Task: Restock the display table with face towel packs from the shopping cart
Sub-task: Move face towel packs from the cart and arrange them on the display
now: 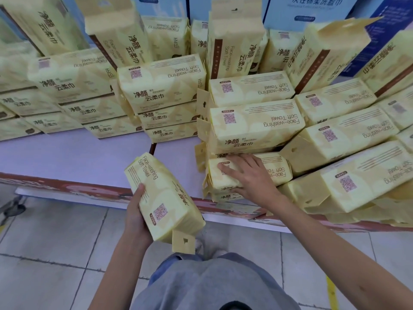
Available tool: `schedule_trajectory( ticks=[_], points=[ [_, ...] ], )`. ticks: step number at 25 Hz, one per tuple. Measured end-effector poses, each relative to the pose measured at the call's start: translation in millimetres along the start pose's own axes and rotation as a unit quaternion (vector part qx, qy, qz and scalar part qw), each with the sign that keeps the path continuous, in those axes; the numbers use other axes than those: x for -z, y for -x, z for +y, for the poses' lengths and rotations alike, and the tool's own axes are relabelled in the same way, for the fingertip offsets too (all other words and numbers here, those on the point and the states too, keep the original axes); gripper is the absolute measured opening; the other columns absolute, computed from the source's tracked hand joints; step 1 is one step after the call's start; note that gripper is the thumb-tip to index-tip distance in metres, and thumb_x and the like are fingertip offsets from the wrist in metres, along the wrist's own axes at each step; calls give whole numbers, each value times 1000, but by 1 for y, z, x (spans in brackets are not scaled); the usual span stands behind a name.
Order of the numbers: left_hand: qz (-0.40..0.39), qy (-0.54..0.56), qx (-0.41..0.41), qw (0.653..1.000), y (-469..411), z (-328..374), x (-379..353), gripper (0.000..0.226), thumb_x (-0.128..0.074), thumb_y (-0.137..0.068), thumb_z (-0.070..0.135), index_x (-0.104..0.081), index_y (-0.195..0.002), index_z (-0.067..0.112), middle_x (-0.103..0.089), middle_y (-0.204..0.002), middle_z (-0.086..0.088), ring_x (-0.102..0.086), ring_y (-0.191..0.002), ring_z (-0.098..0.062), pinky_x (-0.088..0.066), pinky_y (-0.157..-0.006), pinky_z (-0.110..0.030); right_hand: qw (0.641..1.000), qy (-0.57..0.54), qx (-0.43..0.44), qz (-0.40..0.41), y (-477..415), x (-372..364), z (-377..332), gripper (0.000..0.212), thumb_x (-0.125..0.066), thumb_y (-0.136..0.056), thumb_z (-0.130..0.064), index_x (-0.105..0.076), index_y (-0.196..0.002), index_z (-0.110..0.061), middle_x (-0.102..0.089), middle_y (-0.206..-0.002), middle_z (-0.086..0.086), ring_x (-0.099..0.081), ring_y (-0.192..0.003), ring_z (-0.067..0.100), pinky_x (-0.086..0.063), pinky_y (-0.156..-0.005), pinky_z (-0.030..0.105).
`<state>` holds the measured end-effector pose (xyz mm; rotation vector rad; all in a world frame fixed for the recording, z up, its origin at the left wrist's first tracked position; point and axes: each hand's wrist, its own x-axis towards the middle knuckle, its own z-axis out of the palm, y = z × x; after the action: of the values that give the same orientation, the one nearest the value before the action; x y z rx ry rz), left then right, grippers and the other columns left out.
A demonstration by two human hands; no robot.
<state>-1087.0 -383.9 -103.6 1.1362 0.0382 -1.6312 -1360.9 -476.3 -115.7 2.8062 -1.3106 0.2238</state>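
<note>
My left hand [136, 217] grips a yellow face towel pack [164, 198] from its left side and holds it tilted over the front edge of the display table [93, 153]. My right hand [250, 177] lies with fingers spread flat on top of another yellow pack [278, 170] that sits on a short stack near the table's front edge. Several more yellow packs are stacked across the table, some flat, some upright at the back. The shopping cart is out of view.
A bare patch of pale table surface lies between the left stacks and my right hand's stack. Blue boxes [301, 10] stand behind the packs. The table's red front rim [67, 186] borders a grey tiled floor [55, 253]. A caster [13, 208] shows at far left.
</note>
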Motion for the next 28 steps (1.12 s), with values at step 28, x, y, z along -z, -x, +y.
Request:
schedule_trajectory(
  ticks=[28],
  points=[
    [-229, -431, 0, 873, 63, 80, -86, 45, -70, -74, 36, -67, -109, 7, -72, -103, -16, -71, -79, -25, -59, -69, -34, 510, -769, -382, 46, -43, 122, -92, 37, -70, -77, -38, -60, -109, -23, -75, -87, -5, -69, -86, 20, -59, -70, 40]
  ],
)
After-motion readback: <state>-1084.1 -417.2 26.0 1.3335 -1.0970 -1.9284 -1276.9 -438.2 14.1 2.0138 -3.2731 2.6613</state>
